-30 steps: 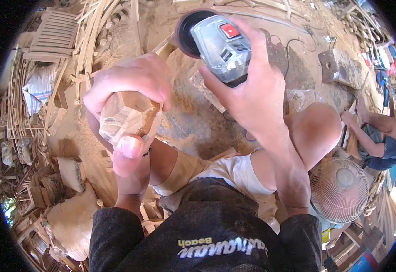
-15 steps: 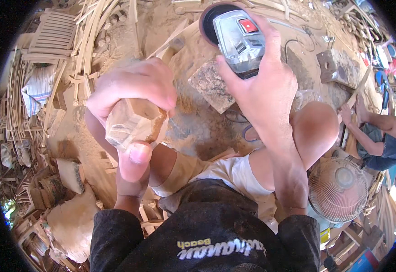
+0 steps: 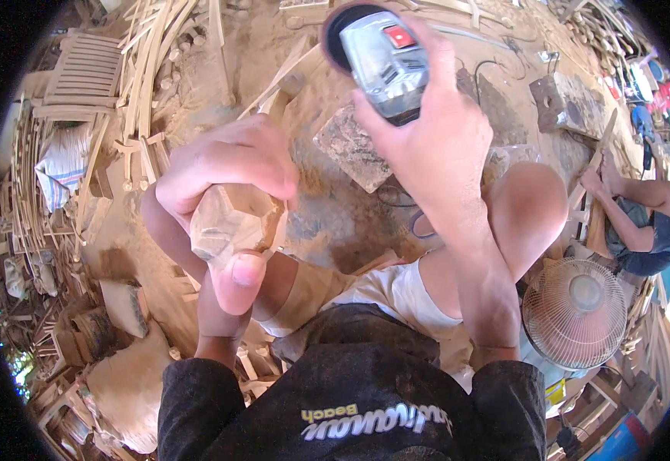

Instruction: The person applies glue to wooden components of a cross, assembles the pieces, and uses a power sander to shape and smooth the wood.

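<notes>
A faceted piece of wood (image 3: 235,219) with a darker brown edge is gripped in my left hand (image 3: 231,157), its fingers over the top and the thumb pressed beneath. My right hand (image 3: 438,134) is wrapped around a grey angle grinder (image 3: 388,69) with a red switch; the round dark disc (image 3: 336,42) is at its far left end. The grinder is held apart from the wood, up and to its right. Whether the disc is spinning I cannot tell. Between my hands, lower down, sits a rough square block (image 3: 350,150) on the dusty ground.
A round caged fan (image 3: 574,313) stands by my right knee. Another person (image 3: 642,223) sits at the far right, hands on a length of wood. Wood strips (image 3: 147,69) and a slatted panel (image 3: 81,73) lie at the upper left. A second block (image 3: 569,104) rests at the upper right.
The grinder and my right hand have shifted slightly left and up. My left hand has lowered a little with the wood, which is still in its grip.
</notes>
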The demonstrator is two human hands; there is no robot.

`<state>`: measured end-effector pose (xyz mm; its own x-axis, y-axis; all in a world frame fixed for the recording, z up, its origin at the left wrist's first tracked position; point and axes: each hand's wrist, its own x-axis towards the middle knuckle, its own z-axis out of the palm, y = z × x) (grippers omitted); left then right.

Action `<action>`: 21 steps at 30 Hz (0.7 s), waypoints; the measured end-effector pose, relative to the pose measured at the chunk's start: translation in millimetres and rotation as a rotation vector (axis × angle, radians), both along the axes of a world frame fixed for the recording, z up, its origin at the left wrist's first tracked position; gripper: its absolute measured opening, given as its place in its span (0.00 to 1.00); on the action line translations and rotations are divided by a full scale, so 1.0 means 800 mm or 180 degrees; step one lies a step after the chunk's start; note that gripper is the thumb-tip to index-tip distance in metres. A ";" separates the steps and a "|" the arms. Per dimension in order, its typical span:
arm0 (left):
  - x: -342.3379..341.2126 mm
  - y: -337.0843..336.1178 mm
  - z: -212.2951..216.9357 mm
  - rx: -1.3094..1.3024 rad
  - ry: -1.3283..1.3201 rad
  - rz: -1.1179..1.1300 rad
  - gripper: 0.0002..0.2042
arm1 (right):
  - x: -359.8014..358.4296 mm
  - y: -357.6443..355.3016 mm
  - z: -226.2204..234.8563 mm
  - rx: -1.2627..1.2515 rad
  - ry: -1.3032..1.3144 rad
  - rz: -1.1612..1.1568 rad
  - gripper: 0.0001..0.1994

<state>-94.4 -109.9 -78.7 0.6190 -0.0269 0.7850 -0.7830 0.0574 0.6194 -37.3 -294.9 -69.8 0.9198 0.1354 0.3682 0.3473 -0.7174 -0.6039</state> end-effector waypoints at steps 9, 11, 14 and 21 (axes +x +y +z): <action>0.022 0.022 0.005 -0.0605 -0.0563 0.1089 0.35 | 0.000 -0.006 0.008 0.1023 -0.0360 0.0146 0.38; 0.024 0.018 0.004 -0.0729 -0.0609 0.1351 0.33 | -0.001 -0.006 0.006 0.1046 -0.0309 0.0185 0.38; 0.023 -0.006 0.015 -0.0933 -0.0645 0.1469 0.27 | -0.011 0.007 0.016 0.1343 -0.0009 0.0425 0.38; -0.011 0.011 0.012 -0.0390 0.0002 0.0949 0.19 | -0.018 0.030 0.022 0.1044 0.0011 0.0630 0.40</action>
<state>-103.1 -100.9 -69.2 0.5859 0.2503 0.7708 -0.7762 -0.1003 0.6225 -51.9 -270.8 -51.9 0.8890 0.1861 0.4185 0.4575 -0.4052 -0.7915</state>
